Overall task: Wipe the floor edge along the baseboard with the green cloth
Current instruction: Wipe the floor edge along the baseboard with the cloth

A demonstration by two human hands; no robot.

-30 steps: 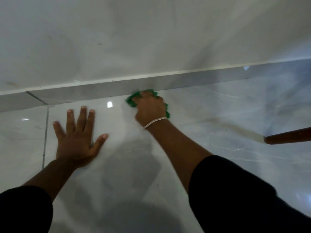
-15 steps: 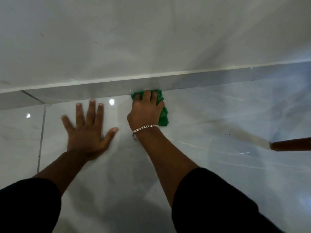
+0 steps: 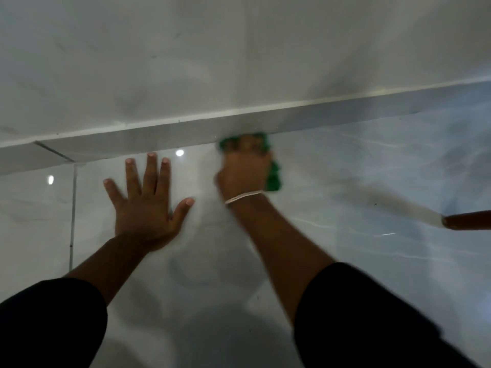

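Observation:
My right hand (image 3: 243,171) presses the green cloth (image 3: 273,176) flat on the glossy floor, right against the foot of the grey baseboard (image 3: 159,135). Most of the cloth is hidden under the hand; green shows past the fingertips and along the hand's right side. A thin bracelet circles that wrist. My left hand (image 3: 147,203) lies flat on the floor tile with its fingers spread, a little left of the right hand and just short of the baseboard. It holds nothing.
A white wall rises above the baseboard. A brown wooden leg (image 3: 467,221) pokes in from the right edge, low over the floor. A grout line (image 3: 72,208) runs down the tiles at the left. My black sleeves fill the bottom corners.
My right hand has slid the cloth to the right along the baseboard. My left hand has stayed planted flat on the floor.

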